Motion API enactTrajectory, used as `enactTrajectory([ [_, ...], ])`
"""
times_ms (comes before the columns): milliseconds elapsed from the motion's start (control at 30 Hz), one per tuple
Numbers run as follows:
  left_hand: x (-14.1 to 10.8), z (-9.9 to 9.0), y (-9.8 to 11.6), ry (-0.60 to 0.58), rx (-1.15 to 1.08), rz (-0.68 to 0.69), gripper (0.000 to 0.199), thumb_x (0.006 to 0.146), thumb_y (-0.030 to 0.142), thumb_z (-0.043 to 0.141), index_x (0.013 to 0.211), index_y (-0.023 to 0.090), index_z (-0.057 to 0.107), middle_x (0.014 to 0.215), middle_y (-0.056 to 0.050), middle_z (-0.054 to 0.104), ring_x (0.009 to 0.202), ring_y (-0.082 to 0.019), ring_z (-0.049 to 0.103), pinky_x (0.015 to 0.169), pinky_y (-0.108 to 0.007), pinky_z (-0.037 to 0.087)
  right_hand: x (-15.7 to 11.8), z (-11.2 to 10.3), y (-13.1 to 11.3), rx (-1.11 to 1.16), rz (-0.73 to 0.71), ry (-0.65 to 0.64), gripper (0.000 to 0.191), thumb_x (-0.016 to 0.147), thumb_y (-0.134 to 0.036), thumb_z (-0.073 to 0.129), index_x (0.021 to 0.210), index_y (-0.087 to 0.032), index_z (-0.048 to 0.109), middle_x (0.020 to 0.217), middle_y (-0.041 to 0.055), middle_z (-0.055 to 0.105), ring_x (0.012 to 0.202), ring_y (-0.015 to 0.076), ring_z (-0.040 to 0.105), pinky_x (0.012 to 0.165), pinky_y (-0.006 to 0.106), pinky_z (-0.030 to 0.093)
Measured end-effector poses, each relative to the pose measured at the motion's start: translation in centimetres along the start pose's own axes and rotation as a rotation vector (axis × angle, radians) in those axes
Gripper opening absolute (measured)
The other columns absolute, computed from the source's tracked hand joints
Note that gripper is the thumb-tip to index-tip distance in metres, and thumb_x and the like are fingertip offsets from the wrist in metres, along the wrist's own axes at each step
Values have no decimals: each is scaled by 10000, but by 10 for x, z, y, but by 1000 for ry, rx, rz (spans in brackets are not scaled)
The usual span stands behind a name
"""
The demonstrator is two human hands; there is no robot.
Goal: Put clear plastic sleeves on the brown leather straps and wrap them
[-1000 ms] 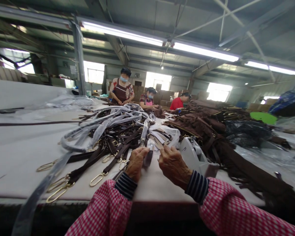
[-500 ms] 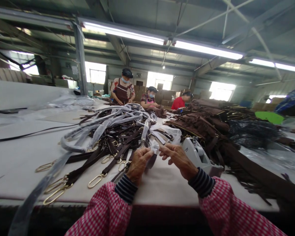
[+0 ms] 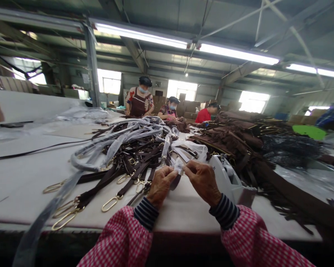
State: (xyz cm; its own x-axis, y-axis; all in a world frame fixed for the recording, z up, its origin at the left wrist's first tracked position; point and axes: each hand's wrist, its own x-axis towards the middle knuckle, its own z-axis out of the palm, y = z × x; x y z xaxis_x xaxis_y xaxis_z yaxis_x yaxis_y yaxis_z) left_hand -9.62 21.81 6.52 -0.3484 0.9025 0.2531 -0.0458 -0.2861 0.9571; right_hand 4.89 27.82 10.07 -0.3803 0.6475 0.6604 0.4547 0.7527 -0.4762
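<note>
Matt straps, shiny metal, glossy plastic.
The heap of straps [image 3: 144,165] looks smooth, dark and mostly matt, with polished gold-toned metal rings [image 3: 109,204] at its near edge. Over it lie translucent plastic sleeves [image 3: 125,139] — glossy and wrinkled — and at its near right, a crinkled clear film [image 3: 178,165]. Right of the heap, brown cloth [image 3: 233,135] looks matt and rumpled; beyond that cloth, black plastic [image 3: 291,148] shines in creases.
</note>
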Motion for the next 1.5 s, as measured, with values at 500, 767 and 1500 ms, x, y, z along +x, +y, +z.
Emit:
enactTrajectory([
  [500,-2,0,3,20,-54,-18,329,727,469,721,683,147,677,653,2,547,604,-122,425,556,-256,317,16,-2,-16,604,474,-128,178,643,-312,642,541,-171,602,507,-17,540,468,86,337,472,258,234],
  [767,-3,-1,3,8,-123,-49,321,712,441,745,689,127,681,666,-9,555,595,-104,417,539,-236,304,8,-1,-9,562,496,-121,240,666,-317,703,520,-166,586,484,-30,483,494,84,356,481,254,227],
  [1500,-4,-10,-3,-139,-468,-159,238,742,392,812,768,181,705,746,-31,667,645,-150,590,588,-253,504,-19,40,-5,1399,667,-129,442,606,-417,953,724,-160,614,626,-34,579,541,66,472,430,152,324],
])
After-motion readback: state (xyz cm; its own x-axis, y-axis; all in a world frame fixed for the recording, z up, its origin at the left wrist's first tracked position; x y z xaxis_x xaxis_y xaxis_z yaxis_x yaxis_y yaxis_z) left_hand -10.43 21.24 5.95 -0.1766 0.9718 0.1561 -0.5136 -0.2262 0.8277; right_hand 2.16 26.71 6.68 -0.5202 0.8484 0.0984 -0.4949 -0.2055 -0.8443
